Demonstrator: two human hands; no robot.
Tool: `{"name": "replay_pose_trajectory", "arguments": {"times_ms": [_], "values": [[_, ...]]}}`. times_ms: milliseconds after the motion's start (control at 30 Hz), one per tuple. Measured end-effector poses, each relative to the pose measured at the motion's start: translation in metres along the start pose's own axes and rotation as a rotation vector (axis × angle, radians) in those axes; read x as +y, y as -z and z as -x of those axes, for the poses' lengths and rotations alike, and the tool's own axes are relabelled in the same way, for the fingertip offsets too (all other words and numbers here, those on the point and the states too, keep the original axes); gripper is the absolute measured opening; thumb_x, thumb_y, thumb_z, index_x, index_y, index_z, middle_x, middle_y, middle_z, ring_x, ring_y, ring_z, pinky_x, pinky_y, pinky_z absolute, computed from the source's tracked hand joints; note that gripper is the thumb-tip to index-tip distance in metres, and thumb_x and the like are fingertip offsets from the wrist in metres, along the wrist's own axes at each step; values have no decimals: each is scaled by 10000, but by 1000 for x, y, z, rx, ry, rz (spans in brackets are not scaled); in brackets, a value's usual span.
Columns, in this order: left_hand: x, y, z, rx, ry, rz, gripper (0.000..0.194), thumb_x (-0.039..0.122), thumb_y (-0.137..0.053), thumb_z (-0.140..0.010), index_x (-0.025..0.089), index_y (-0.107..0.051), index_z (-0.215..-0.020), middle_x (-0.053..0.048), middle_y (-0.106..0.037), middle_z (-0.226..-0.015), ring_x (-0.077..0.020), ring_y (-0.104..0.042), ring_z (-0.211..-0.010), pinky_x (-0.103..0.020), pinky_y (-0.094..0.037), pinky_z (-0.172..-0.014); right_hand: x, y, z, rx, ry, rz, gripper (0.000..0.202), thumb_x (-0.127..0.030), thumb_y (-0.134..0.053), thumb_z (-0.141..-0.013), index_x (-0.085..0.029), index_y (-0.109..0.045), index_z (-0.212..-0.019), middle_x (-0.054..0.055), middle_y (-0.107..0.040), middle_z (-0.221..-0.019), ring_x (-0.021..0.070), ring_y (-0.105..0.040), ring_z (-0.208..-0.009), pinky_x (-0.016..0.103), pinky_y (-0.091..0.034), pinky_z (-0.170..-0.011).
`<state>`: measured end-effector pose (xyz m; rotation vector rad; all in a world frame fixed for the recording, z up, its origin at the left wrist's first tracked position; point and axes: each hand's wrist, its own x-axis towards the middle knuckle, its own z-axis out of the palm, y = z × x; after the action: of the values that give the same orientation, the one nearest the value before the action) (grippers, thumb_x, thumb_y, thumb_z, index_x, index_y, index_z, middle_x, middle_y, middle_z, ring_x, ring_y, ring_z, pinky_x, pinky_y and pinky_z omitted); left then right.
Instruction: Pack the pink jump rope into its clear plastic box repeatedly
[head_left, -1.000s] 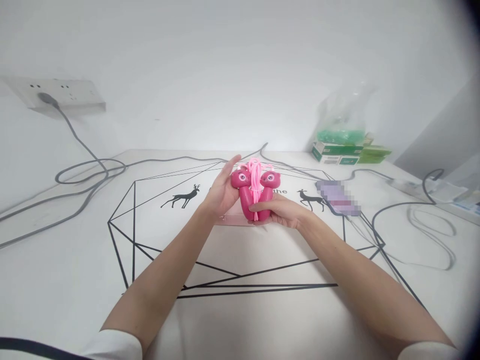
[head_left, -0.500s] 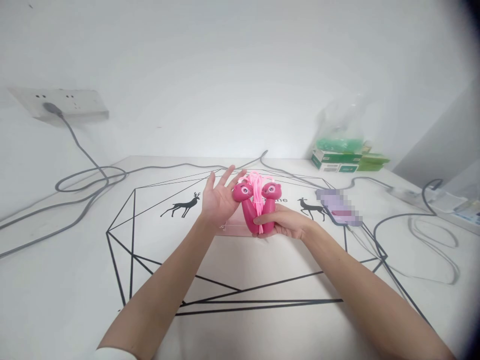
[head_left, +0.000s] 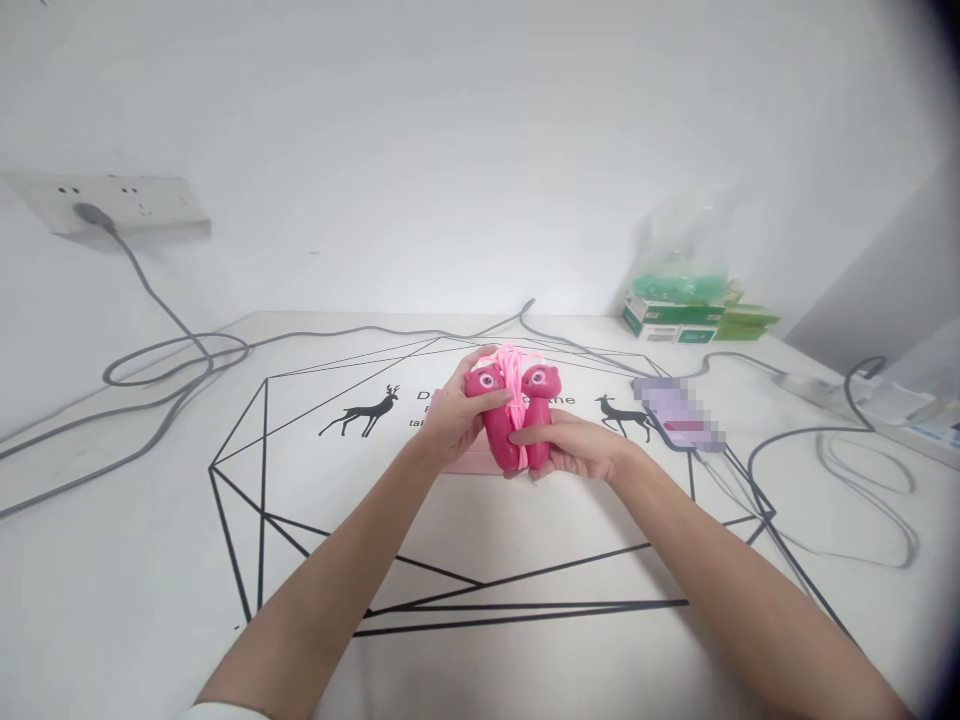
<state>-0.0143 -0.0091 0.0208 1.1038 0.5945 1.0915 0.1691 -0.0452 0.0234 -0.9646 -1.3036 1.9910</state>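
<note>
A pink jump rope (head_left: 514, 400) is held up at the centre, its light pink cord bundled between two dark pink handles with animal heads. My left hand (head_left: 454, 408) is closed around the left handle, thumb across its front by the cord. Lower down, my right hand (head_left: 574, 445) grips the right handle, its thumb reaching over the cord. Behind the jump rope, partly hidden by my hands, lies a flat pink box-like thing (head_left: 472, 461) on the table.
The white table (head_left: 480, 670) bears black line and deer prints. A phone (head_left: 679, 415) lies to the right. Small boxes (head_left: 671, 318) under a clear bag (head_left: 682, 250) stand at the back right. Grey cables (head_left: 367, 330) cross the back, one plugged into the wall socket (head_left: 112, 205).
My left hand, spread beside the jump rope before, has moved right and closed on its left handle. My right hand keeps its grip in nearly the same place.
</note>
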Motion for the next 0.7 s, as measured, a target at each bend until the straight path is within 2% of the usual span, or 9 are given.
{"name": "replay_pose_trajectory", "arguments": {"times_ms": [200, 333, 400, 567, 700], "values": [[-4, 4, -4, 41, -84, 1, 649, 144, -775, -703, 288, -522, -1282, -30, -668, -1051, -161, -658, -869, -264, -553, -742, -3, 1, 1, 76, 9, -77, 208, -223, -783, -748, -114, -693, -901, 61, -688, -768, 119, -616, -619, 207, -550, -539], [-5, 7, -7, 55, -150, 36, 608, 126, -772, -693, 276, -535, -1234, -13, -663, -1032, -139, -652, -852, -239, -543, -737, -3, -1, 1, 166, 46, -103, 208, -297, -769, -788, -123, -671, -846, 17, -627, -677, 87, -557, -565, 185, -535, -532], [-5, 9, -8, 72, -173, 54, 598, 122, -771, -692, 268, -536, -1222, -11, -659, -1031, -133, -649, -858, -242, -545, -757, -3, -4, 1, 191, 65, -103, 174, -278, -746, -803, -136, -647, -824, 10, -617, -669, 83, -548, -559, 183, -527, -535], [-5, 14, -11, 66, -191, 56, 590, 133, -767, -692, 260, -530, -1217, -7, -659, -1019, -134, -645, -857, -245, -542, -760, -4, -9, -1, 197, 58, -123, 53, -135, -654, -764, -138, -612, -732, 2, -599, -635, 77, -530, -534, 179, -497, -515], [-5, 14, -10, 43, -195, 23, 600, 154, -769, -691, 270, -518, -1224, -3, -659, -1028, -146, -643, -876, -257, -534, -772, -2, -6, -1, 119, 44, -114, 51, -103, -622, -728, -128, -629, -685, 8, -611, -625, 76, -545, -535, 178, -505, -529]]}}
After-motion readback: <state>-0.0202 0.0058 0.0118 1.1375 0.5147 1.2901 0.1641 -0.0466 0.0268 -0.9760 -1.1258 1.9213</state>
